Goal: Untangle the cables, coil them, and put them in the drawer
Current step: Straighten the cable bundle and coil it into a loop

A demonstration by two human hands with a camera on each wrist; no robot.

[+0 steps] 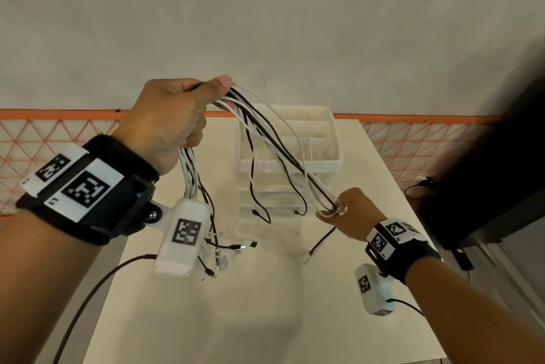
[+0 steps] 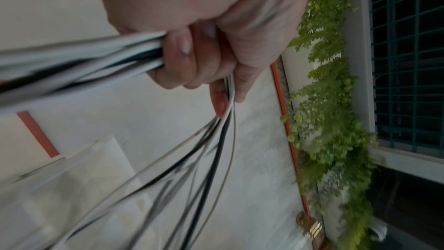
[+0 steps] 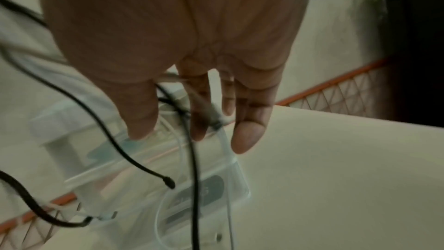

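My raised left hand [image 1: 177, 115] grips a bundle of black and white cables [image 1: 265, 133] in its fist [image 2: 192, 54]. Several plug ends [image 1: 233, 247] hang below it over the table. The bundle sags to the right, down to my right hand [image 1: 339, 211], which is lower and just right of the drawer unit. In the right wrist view that hand [image 3: 192, 92] has straight, spread fingers threaded through the cables [image 3: 194, 168]. A clear plastic drawer unit [image 1: 324, 163] with a white top tray stands behind the cables; a clear drawer [image 3: 240, 183] shows below my right fingers.
The white table [image 1: 206, 319] carries the drawer unit at its far middle. An orange mesh fence [image 1: 44, 139] runs along the back under a pale wall. A dark object [image 1: 501, 172] stands at the right. Green plants [image 2: 331, 102] hang beside a window.
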